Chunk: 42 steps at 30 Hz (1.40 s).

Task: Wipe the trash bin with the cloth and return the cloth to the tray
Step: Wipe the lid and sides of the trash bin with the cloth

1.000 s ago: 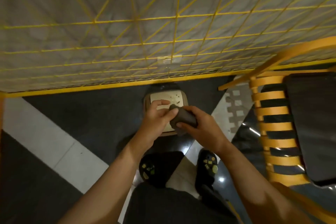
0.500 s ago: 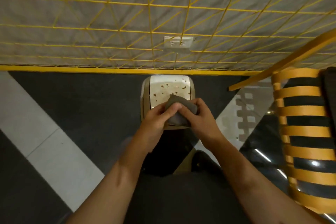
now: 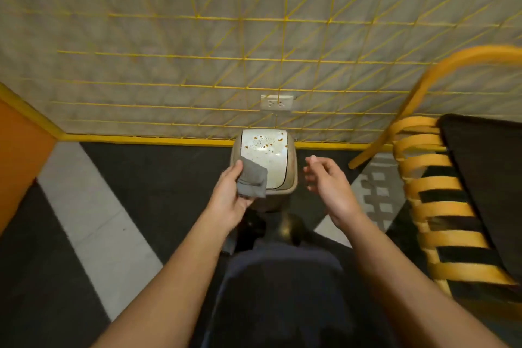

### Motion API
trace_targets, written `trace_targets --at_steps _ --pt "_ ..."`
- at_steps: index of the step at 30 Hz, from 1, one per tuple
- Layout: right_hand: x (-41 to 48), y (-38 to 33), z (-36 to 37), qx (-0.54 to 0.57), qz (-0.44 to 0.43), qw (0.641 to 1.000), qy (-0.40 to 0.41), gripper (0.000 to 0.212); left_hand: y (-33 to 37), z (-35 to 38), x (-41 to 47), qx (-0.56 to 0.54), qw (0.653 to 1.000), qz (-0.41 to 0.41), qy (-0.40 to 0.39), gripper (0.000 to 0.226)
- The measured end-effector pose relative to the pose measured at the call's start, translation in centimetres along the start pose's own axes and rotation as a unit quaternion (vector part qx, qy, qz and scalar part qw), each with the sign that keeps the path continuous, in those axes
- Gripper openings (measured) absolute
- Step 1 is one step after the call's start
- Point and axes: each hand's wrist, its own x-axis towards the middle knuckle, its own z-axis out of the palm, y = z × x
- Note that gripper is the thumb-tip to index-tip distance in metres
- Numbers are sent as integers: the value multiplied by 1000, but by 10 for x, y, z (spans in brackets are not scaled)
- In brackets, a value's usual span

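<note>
**Cloth in the left hand over a spotted bin lid**

No brand, label or readable writing is showing anywhere; the marks on the wall socket (image 3: 276, 102) are too small to make out.

The trash bin (image 3: 291, 175) is standing on the dark floor (image 3: 158, 178) against the yellow strip at the foot of the wall (image 3: 169, 70), directly below the socket. Its pale lid (image 3: 268, 150) is running lengthwise from the wall edge toward the person, and orange-brown spots are showing on the end nearest the wall. The bin's lower body is sitting in shadow and is hard to make out.

The left hand (image 3: 228, 200) is gripping the grey cloth (image 3: 252, 181) between thumb and fingers; the folded cloth is lying over the lid's near left corner, covering that part of it. Whether it is touching the lid cannot be told. The right hand (image 3: 327, 186) is hovering just beside the bin's right side, fingers loosely spread and curled, holding nothing.

A yellow slatted chair (image 3: 435, 192) with a dark seat is standing to the right, cut off by the frame edge. The person's feet are hidden by dark clothing and blur.
</note>
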Motion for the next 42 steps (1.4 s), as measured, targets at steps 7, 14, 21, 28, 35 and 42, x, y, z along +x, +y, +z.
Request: trace_targets --at_steps 7,14,21,28,35,42 --pt "-44 -29 -26 -79 -29 996 13 24 17 7 -65 115 989 88 1 26" --pt "-41 -45 3 -126 -43 991 -4 25 29 -20 -53 130 979 152 32 61" --pt "8 -26 25 -233 -69 970 -17 26 33 -37 2 137 970 184 80 45" --pt "91 30 32 -426 -132 894 -53 57 28 -19 82 250 929 241 129 55" --pt "171 55 48 -506 -165 841 -99 81 28 4 164 398 857 303 128 60" --pt "211 68 56 -553 -209 799 -112 91 14 16 203 519 750 406 63 47"
